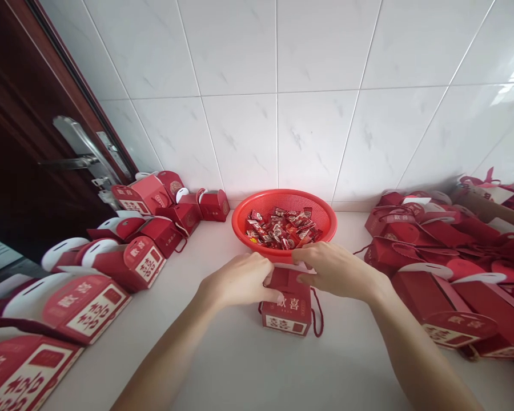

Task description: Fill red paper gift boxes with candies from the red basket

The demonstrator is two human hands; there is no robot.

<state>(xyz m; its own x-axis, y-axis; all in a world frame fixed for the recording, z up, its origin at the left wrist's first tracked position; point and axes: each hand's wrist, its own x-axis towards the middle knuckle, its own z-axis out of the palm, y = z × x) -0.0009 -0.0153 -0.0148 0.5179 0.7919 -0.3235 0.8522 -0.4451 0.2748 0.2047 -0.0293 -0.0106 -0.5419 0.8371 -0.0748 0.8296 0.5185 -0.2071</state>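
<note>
the left hand (242, 279) and right hand (340, 267), fingers narrow, hold the red double-happiness gift box (288, 310) by its upper edges, on the counter (240, 365) before the red basket (282, 200); gentle, even pressure should spare the card creases.

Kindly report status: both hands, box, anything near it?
Left hand and right hand at red box. Box upright on white table. Basket of wrapped sweets just behind.

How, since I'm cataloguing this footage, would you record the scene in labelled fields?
Left hand: on the small red box's upper left
Right hand: at its upper right
Box position: on the white table, red cord looping at right
Basket: red, behind the box, holding small wrapped packets
Left side: several red boxes
Right side: more red boxes, crowded together
</note>
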